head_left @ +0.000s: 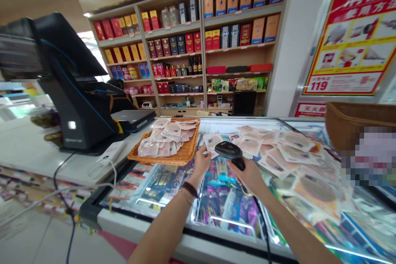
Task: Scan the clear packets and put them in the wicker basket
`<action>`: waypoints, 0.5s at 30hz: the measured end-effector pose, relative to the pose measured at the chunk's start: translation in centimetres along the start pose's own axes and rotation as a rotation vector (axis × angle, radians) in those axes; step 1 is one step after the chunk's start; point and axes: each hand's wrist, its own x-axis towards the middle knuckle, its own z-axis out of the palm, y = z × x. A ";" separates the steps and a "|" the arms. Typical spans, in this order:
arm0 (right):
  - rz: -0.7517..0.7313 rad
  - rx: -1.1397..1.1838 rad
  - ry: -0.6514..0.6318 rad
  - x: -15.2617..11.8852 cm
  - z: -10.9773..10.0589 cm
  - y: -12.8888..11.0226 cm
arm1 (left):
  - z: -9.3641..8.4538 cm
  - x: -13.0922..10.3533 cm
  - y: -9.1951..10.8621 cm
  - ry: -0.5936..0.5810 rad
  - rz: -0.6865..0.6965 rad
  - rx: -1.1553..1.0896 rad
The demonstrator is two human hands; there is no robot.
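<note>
My right hand [249, 175] grips a black barcode scanner [229, 151], its head pointed left at a small clear packet [211, 142]. That packet, with a printed label, is held up in my left hand [201, 161], which has a dark bead bracelet on the wrist. Both hands hover over the glass lid of a chest freezer [173, 198]. To the left stands an orange woven tray [182, 153] heaped with similar pinkish packets. Many more packets [287, 148] lie spread over the freezer glass to the right.
A black point-of-sale terminal [71, 90] stands on the white counter at left, with cables trailing down. A brown basket [349, 121] sits at the right edge. Shelves of boxed goods [198, 45] line the back wall, and a red poster [355, 37] hangs at right.
</note>
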 end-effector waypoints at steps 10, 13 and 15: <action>-0.005 0.008 0.021 0.3 0.4 1.1 | -0.1 0.0 -0.1 0.007 0.020 0.009; -0.002 0.084 0.021 0.3 0.4 1.1 | -0.1 0.1 0.0 0.005 0.019 -0.015; 0.000 0.140 0.032 0.3 -0.1 1.0 | -0.2 0.3 -0.1 0.018 0.010 -0.028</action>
